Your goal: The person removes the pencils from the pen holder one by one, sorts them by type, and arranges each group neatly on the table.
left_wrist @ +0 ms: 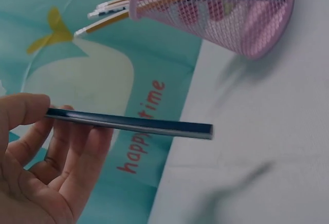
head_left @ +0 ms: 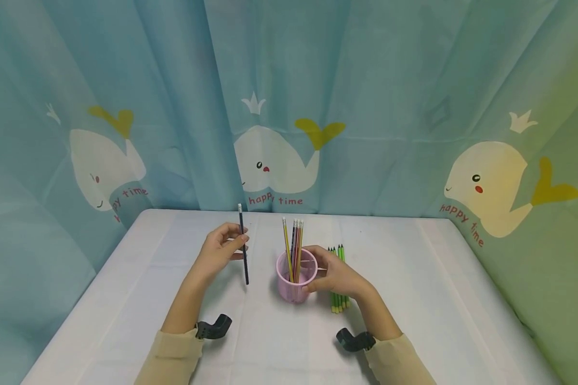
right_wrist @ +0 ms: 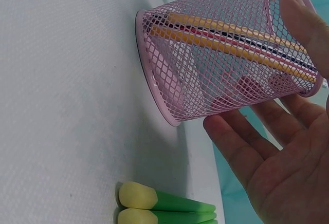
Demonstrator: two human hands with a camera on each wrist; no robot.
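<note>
My left hand holds a dark blue pencil nearly upright, pinched between thumb and fingers. Its eraser end points up and its flat lower end hangs above the table, as the left wrist view shows of the pencil. A pink mesh pencil cup stands just to the right. My right hand grips that cup from its right side, with the thumb near the rim and the fingers behind the mesh wall. Inside the cup lean several pencils in yellow, red and dark colours, erasers up.
Several green pencils lie in a row on the white table, partly beneath my right hand, with pale yellow ends towards me. Behind the table hangs a blue-green curtain printed with whales. Each wrist wears a black camera mount.
</note>
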